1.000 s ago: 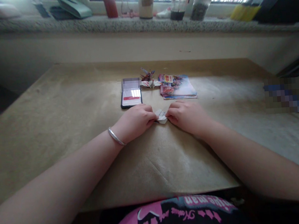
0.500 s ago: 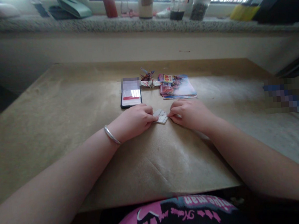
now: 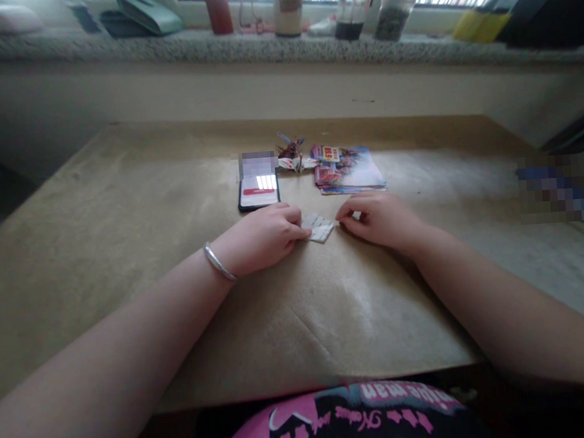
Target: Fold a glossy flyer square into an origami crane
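A small piece of folded paper [image 3: 321, 229], pale with faint lines of marks, lies on the table between my hands. My left hand [image 3: 267, 233] grips its left edge, thumb on top and the other fingers curled beneath the palm. To the right of the paper, my right hand [image 3: 379, 219] rests on the table with thumb and forefinger tips drawn together. A narrow gap separates those tips from the paper, and nothing shows between them. Just beyond my left hand lies a phone [image 3: 259, 193] with its screen lit. Past my right hand sits a stack of colourful printed cards [image 3: 361, 171].
A folded paper piece with dark red points [image 3: 295, 157] lies between phone and cards. The table [image 3: 168, 161] has a tan cover. Beyond it, a stone windowsill [image 3: 240, 49] carries bottles and jars. A blurred blue item [image 3: 560, 190] is at the far right.
My right hand has let go of the paper's right edge and moved slightly right. My left hand keeps its grip, and the paper stays about where it was.
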The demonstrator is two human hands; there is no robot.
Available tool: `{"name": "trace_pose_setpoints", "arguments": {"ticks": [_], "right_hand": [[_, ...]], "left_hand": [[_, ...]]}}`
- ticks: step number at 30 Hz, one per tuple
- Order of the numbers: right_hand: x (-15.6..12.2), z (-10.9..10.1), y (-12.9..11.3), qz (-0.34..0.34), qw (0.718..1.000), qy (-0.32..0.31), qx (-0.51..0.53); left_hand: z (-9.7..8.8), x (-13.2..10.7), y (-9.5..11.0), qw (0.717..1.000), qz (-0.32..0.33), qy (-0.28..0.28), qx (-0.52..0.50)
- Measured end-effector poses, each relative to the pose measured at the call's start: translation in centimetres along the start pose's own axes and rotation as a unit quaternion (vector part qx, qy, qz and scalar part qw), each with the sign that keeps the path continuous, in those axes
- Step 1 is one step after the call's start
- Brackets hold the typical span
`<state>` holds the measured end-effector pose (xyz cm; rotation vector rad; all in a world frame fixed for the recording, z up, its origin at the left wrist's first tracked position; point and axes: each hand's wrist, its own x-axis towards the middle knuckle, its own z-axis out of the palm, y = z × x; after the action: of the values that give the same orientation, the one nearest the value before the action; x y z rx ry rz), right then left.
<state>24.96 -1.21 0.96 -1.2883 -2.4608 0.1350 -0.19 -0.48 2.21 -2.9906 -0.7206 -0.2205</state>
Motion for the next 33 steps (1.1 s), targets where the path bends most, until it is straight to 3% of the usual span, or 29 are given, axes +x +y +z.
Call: {"name": "trace_pose_setpoints", "arguments": {"ticks": [7,14,21,26,33], "right_hand": [[0.1,0.4,-0.7,-0.065,0.996,0.017,0.061],[0.2,1.1,-0.2,-0.034,0.995,0.037,0.083],[0.3,0.9,-0.6,-0.037,0.997,-0.001,0.071],[0.3,1.0,-0.6,-0.029,0.997,0.001,0.073],[0.3,1.0,-0.6,-0.046,0.998,0.009,0.035]], "left_hand": [[0.2,0.4,0.2,0.998,0.03,0.034,0.033],[0.7,0.9,0.6,0.993,0.013,0.037,0.107],[1.2,0.4,0.6,0.997,-0.018,0.075,0.011],[1.2,0.7,0.7,0.995,-0.015,0.053,-0.079],[1.4,0.9,0.9,0.996,-0.026,0.068,-0.051]]}}
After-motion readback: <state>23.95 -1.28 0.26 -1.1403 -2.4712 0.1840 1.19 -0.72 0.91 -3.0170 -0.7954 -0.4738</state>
